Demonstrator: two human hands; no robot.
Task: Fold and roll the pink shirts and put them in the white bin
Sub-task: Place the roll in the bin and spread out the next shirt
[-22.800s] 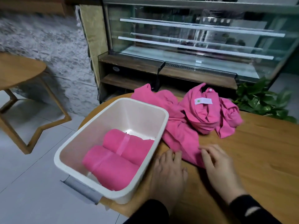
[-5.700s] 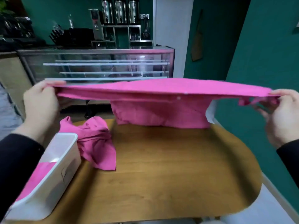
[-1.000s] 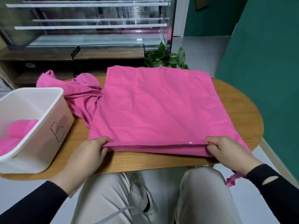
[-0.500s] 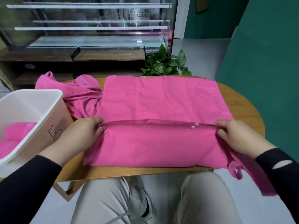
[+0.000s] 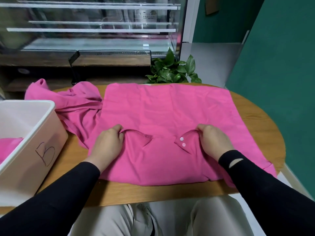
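A pink shirt (image 5: 167,113) lies spread flat over the wooden table (image 5: 260,121), its near part folded back over itself. My left hand (image 5: 109,142) pinches the left collar tip. My right hand (image 5: 213,142) pinches the right collar tip, beside two white buttons. A second pink shirt (image 5: 75,106) lies crumpled at the table's far left. The white bin (image 5: 39,150), marked with a letter B, stands at the left edge with rolled pink cloth (image 5: 8,147) inside.
A glass display case (image 5: 95,28) stands behind the table. A green leafy plant (image 5: 172,70) sits just past the far edge. A teal wall (image 5: 281,65) rises at the right. My knees show below the table's near edge.
Both hands carried the shirt's near edge farther away from me, folding it over the body. They moved closer together and now pinch the collar tips.
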